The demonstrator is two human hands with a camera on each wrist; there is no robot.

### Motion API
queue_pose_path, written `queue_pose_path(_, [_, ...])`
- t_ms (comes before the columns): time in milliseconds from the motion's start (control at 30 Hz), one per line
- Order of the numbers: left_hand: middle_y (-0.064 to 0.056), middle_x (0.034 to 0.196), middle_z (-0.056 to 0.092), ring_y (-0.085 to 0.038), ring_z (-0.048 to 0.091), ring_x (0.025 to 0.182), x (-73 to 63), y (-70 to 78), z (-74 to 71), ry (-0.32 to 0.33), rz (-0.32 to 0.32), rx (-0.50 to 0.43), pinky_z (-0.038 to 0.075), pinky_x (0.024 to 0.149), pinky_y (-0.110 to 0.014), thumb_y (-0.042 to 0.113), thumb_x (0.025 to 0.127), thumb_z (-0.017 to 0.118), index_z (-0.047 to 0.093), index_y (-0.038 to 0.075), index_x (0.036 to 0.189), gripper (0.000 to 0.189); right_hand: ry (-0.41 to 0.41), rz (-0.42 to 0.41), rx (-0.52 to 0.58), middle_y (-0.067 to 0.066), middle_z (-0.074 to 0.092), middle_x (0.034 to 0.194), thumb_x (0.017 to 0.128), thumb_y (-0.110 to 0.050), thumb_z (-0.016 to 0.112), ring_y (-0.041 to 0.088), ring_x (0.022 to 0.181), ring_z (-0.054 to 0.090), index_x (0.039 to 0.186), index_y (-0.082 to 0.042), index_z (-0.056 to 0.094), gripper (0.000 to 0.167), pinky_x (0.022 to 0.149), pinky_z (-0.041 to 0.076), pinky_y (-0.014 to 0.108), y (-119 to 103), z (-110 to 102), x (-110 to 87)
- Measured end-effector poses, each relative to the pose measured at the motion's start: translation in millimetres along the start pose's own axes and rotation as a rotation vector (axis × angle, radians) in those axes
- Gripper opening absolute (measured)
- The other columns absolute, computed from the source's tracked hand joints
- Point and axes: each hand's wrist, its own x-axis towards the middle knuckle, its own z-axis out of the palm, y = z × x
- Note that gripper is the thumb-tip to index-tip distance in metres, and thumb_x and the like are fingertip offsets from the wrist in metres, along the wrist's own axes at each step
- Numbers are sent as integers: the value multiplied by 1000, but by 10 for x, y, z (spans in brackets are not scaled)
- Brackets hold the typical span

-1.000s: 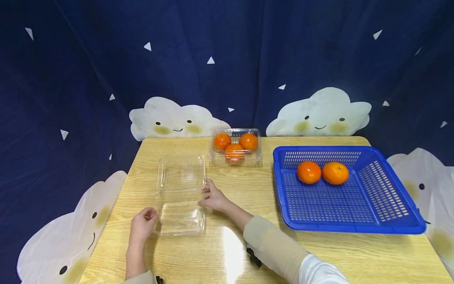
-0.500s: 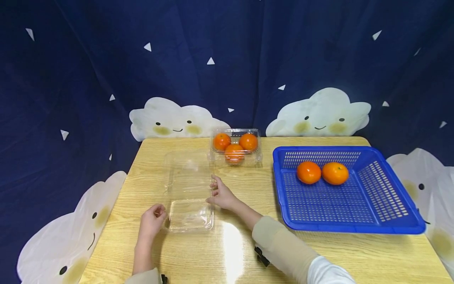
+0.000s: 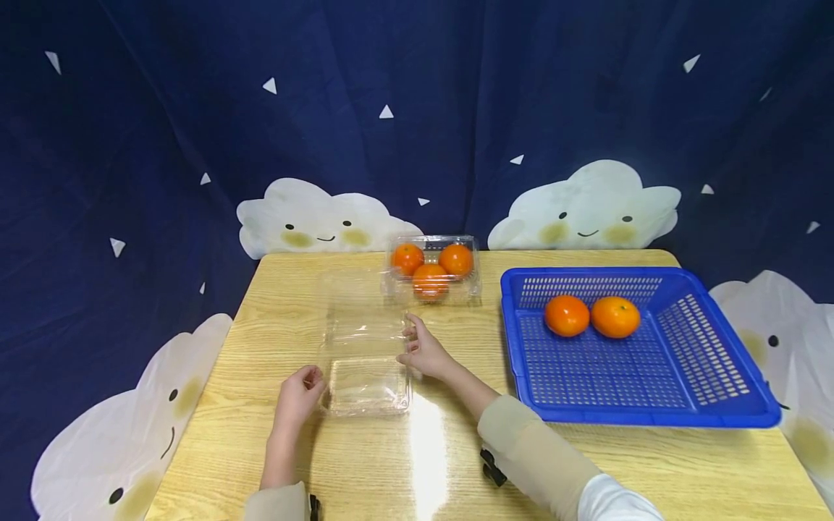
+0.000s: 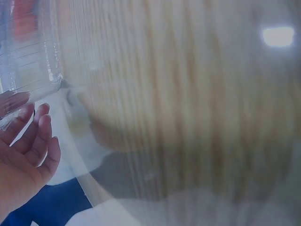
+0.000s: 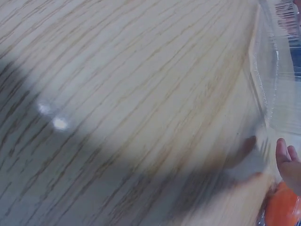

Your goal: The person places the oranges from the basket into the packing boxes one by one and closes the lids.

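Observation:
A clear plastic clamshell box lies opened out, its lid half tilted up at the far side and its base half nearer. My left hand is at the base's left edge; in the left wrist view its thumb and index finger pinch the plastic rim while the other fingers curl loosely. My right hand holds the right edge near the fold, thumb low and index finger higher. The right wrist view shows the clear wall beside its fingers. Nothing lies inside the box.
Behind the lid, a second clear clamshell holds three orange fruits. A blue plastic basket at the right carries two more orange fruits. The wooden table ends at a dark blue curtain.
Both hands have moved right and slightly away with the clear box between them. Its lid has tilted up and now overlaps the filled box in the head view.

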Motion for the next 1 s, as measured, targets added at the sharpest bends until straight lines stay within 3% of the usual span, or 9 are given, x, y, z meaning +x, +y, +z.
queue_pose_path(267, [-3, 67, 51, -12, 45, 60, 55, 79, 139, 27, 68, -12, 37, 53, -23, 1, 80, 57, 58, 0, 85, 6, 57, 40, 13, 16, 40, 130, 80, 2, 62, 29, 108, 48, 145, -10, 13, 83, 87, 45, 39, -8, -103, -44])
queue_pose_path(500, [-4, 68, 54, -12, 47, 59, 69, 153, 212, 0, 86, -5, 39, 53, -24, 7, 83, 56, 60, 1, 89, 9, 110, 43, 49, 21, 40, 128, 76, 12, 59, 33, 107, 49, 144, -5, 13, 83, 85, 47, 38, -5, -168, -54])
queue_pose_path(767, [-4, 72, 56, -13, 49, 62, 77, 214, 246, -87, 99, -12, 41, 55, -26, 12, 88, 55, 61, 1, 96, 15, 163, 99, 59, 22, 39, 127, 76, 17, 53, 17, 82, 44, 144, -7, 14, 82, 70, 46, 27, -4, -238, -68])
queue_pose_path(1000, [-4, 74, 57, -14, 50, 64, 113, 244, 324, -102, 122, -25, 41, 58, -27, 14, 89, 55, 61, 1, 100, 18, 211, 145, 59, 25, 37, 129, 73, 21, 48, 11, 67, 35, 144, -7, 14, 83, 60, 39, 23, -60, -303, -107])
